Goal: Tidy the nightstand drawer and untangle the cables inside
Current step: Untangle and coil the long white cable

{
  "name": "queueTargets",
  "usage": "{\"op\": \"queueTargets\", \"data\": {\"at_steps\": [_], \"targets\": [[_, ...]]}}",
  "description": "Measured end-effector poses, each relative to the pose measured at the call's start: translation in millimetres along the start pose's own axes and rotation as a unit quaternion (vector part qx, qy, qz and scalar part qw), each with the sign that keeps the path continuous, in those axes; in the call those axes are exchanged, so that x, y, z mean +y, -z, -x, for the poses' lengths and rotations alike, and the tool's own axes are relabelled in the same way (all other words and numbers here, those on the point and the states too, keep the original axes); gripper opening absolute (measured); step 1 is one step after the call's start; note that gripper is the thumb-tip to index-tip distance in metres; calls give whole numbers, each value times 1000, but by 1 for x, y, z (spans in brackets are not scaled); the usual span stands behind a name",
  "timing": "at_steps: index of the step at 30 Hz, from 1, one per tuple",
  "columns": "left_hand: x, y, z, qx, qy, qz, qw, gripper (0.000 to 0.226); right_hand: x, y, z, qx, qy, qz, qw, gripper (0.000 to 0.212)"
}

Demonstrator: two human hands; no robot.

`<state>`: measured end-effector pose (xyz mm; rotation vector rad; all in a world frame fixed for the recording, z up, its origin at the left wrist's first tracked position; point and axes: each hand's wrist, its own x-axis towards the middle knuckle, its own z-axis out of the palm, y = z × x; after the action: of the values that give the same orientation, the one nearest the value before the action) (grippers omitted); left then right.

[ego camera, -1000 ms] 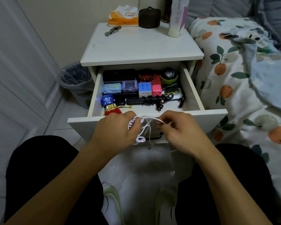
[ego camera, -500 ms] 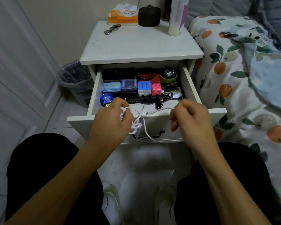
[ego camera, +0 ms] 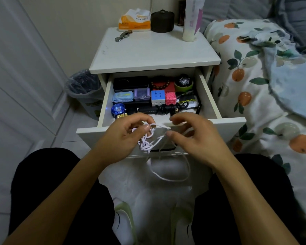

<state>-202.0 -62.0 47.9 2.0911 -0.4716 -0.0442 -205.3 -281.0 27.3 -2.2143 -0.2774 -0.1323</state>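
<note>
A single head-worn view looks forward and steeply down from a seated person's eye level, close over the lap. The hands, left (ego camera: pixel 124 137) and right (ego camera: pixel 193 138), sit near frame centre. The open drawer (ego camera: pixel 228 123) lies just beyond them toward 12 o'clock, the bed (ego camera: pixel 265 96) at 2 o'clock, the bin (ego camera: pixel 81 85) at 10 o'clock. Wide-angle bending curves the edges.
</note>
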Motion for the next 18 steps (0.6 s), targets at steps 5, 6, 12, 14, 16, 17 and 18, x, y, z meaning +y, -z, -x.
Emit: {"op": "queueTargets", "data": {"at_steps": [5, 6, 12, 14, 16, 17, 18], "targets": [[5, 3, 2, -19, -32, -25, 999, 23, -4, -14, -2, -67, 20, -59, 996, 11], [5, 4, 2, -20, -29, -31, 999, 24, -5, -13, -2, -60, 5, -73, 996, 10], [4, 4, 3, 17, -42, -120, 992, 22, -3, -6, -1, -43, -39, -121, 991, 6], [3, 6, 4, 30, -44, -134, 990, 19, -3, -4, -2, -59, -41, -106, 992, 12], [1, 10, 3, 41, -37, -135, 989, 18, -3, -2, -1, -88, -43, -87, 991, 22], [0, 12, 3, 47, -33, -133, 989, 18, -3, -1, -1, -97, -47, -77, 991, 26], [-1, 15, 4, 54, -30, -132, 989, 18, -3, -1, -1, -103, -53, -68, 991, 30]]}}
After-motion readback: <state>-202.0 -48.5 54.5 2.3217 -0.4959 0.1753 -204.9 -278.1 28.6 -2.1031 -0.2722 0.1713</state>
